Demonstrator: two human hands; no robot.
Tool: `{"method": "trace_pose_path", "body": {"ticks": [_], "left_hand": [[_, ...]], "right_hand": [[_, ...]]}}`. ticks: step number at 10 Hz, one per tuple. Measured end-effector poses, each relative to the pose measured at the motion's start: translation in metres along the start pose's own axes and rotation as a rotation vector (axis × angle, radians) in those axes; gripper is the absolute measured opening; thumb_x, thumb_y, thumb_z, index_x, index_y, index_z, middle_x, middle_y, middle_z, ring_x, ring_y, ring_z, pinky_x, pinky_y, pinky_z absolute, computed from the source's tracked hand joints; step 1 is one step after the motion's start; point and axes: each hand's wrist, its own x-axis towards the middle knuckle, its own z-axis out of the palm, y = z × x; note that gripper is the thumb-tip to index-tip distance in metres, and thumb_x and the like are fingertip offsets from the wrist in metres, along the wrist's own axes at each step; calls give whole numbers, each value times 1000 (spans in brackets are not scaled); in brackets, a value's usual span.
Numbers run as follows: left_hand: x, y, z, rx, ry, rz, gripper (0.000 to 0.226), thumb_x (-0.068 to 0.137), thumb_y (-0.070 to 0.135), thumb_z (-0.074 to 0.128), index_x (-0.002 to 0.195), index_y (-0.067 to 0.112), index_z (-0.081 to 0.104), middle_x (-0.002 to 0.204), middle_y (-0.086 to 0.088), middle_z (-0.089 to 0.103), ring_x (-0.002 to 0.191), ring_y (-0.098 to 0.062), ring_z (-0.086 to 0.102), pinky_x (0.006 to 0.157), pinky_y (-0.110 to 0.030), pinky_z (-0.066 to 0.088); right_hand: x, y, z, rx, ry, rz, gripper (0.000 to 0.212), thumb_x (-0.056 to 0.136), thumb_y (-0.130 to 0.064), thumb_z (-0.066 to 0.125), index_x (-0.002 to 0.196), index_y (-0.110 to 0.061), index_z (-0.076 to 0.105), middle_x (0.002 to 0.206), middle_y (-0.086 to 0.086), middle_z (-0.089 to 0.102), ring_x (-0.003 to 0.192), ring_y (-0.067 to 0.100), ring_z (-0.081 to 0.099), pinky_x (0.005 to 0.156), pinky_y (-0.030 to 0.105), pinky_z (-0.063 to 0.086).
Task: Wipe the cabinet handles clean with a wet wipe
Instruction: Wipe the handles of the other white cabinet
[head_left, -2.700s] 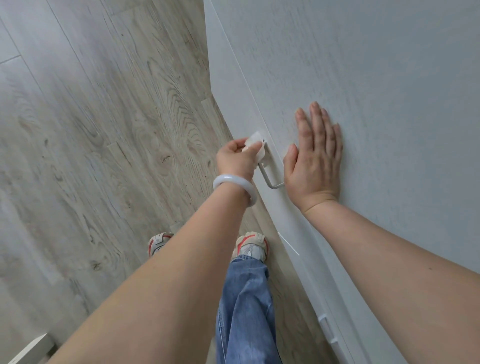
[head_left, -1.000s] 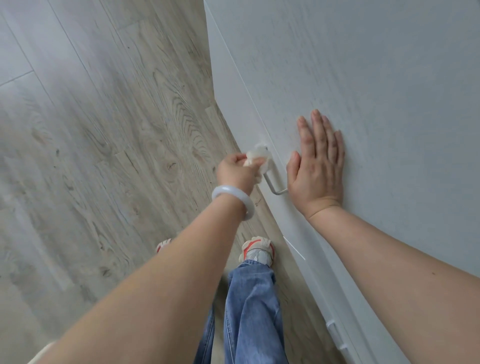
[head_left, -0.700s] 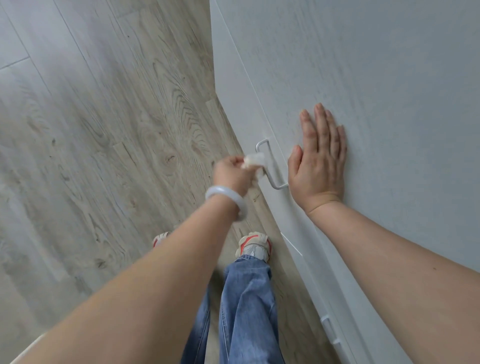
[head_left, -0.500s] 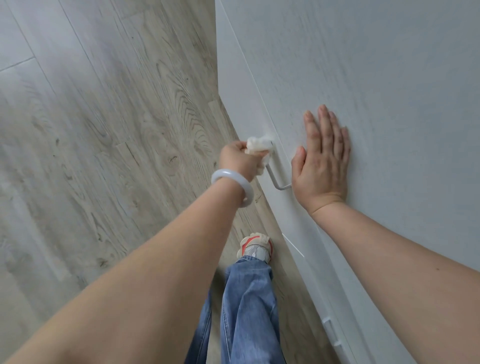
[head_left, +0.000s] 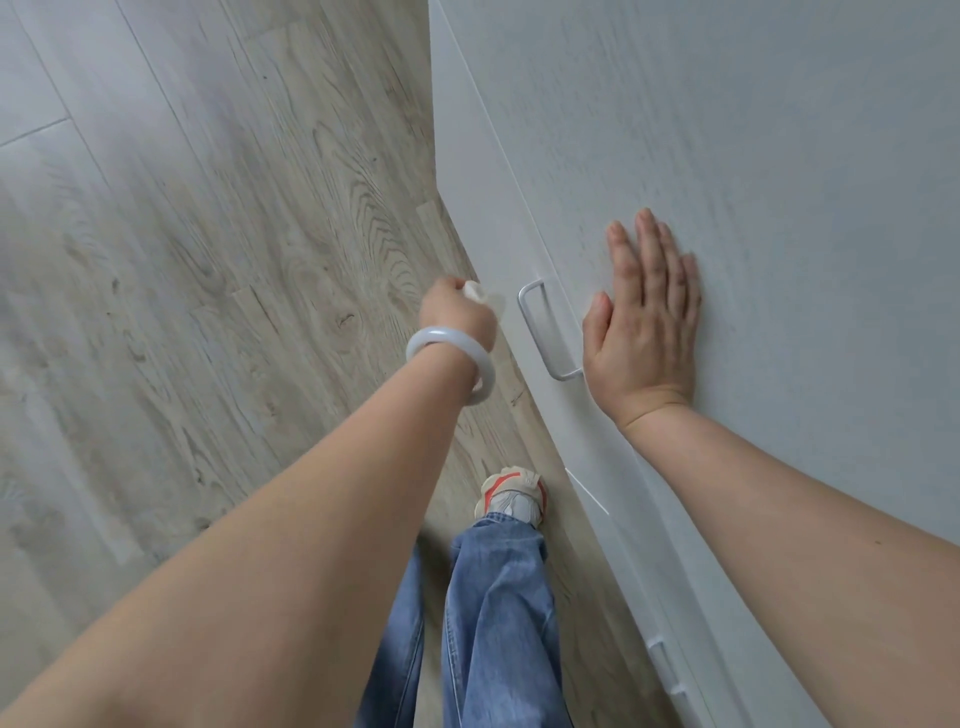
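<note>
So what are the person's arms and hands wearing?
Both forearms are bare, with no sleeves showing. The left hand has a smooth, chunky, pale whitish-blue bangle round its wrist. The right hand wears nothing: no ring, watch or bracelet shows. Lower down you can see blue jeans and a pale shoe with red trim.

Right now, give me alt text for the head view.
Left hand grips a wet wipe just clear of the metal cabinet handle; right hand presses flat on the cabinet door beside it.
</note>
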Motion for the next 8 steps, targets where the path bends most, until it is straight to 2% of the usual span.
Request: {"method": "trace_pose_path", "body": {"ticks": [1,2,3,4,5,6,7,8], "left_hand": [[-9,12,17,-31,-164,22,30,87,-1,42,111,7,60,86,-13,64,74,-29,60,72,-39,56],[-20,14,20,-334,-257,-29,45,74,-15,34,104,-4,66,83,-16,58,72,-28,53,65,-35,46],[-26,-1,11,-589,-358,-69,51,70,-19,35,111,-9,64,92,-16,60,83,-29,55,77,-37,49],[-38,-15,13,-696,-388,-8,35,88,-18,47,108,3,65,100,-14,67,91,-21,64,92,-30,54],[-48,-40,33,-660,-372,-59,19,91,-3,61,109,1,66,100,-13,70,89,-19,68,85,-25,58],[-50,-48,45,-563,-377,-111,12,88,7,69,98,1,69,96,-14,71,85,-20,70,74,-21,59],[-38,-33,37,-612,-312,-75,17,86,5,72,101,-1,70,95,-14,71,81,-18,70,74,-22,59],[-27,-18,28,-661,-252,-44,20,85,3,72,104,-1,69,98,-14,72,86,-21,70,82,-28,59]], "right_hand": [[0,0,0,-2,5,-1,59,90,-22,41,148,-13,35,157,11,27,146,24,24,119,45,16],[0,0,1,2,11,3,59,89,-22,41,148,-13,36,156,11,28,145,24,25,119,45,16],[0,0,0,3,13,-3,59,90,-22,41,148,-13,36,156,11,29,145,25,25,119,45,16],[0,-1,0,-4,4,-3,59,90,-23,40,148,-12,35,156,11,28,145,25,24,119,45,16],[1,0,0,-2,0,3,59,89,-23,41,148,-12,36,156,11,28,145,25,25,119,46,16],[1,-1,0,-5,0,2,60,89,-22,41,148,-13,36,157,11,28,146,24,24,119,45,16],[1,-1,0,-3,1,1,60,89,-22,41,148,-13,36,156,11,28,145,24,24,119,45,16],[1,0,0,-10,4,-1,59,90,-23,40,148,-13,36,157,11,28,146,24,24,119,45,16]]}}
